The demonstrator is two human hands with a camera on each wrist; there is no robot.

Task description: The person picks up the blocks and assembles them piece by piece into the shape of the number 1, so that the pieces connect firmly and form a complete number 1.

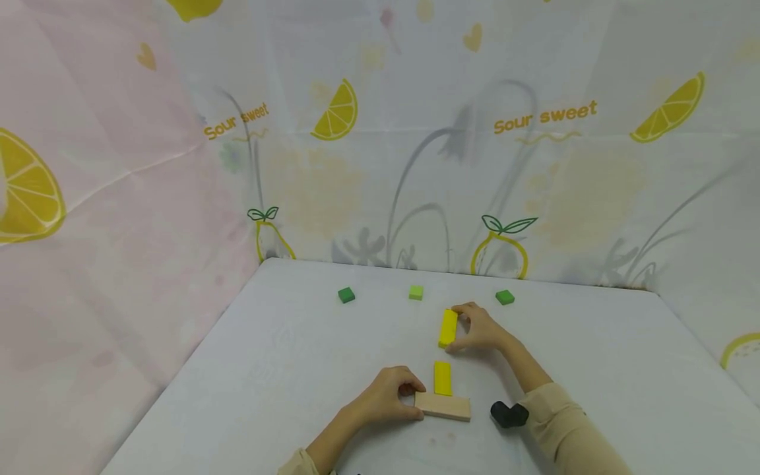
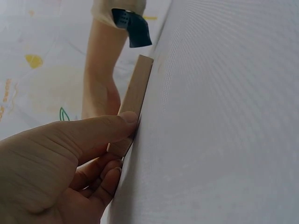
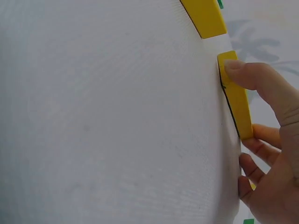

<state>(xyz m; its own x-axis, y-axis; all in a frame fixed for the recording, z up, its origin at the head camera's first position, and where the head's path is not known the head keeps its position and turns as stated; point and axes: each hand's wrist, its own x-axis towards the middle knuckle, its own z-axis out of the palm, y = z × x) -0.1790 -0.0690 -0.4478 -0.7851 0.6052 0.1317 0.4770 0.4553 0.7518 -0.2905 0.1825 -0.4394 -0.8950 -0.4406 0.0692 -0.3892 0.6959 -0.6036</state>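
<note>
My left hand pinches the left end of a plain wooden block, which lies flat and crosswise on the table near the front. In the left wrist view, the thumb presses one face of this block. Farther back, my right hand grips a yellow block by its two ends, thumb at the near end. Seen from the right wrist, that block is down at the table surface. A second yellow block lies lengthwise between the two, its near end close to or touching the wooden block.
Toward the back stand a dark green block, a light green block and another green block, spaced apart. A black wrist device sits by the right sleeve. Lemon-printed cloth walls the white table.
</note>
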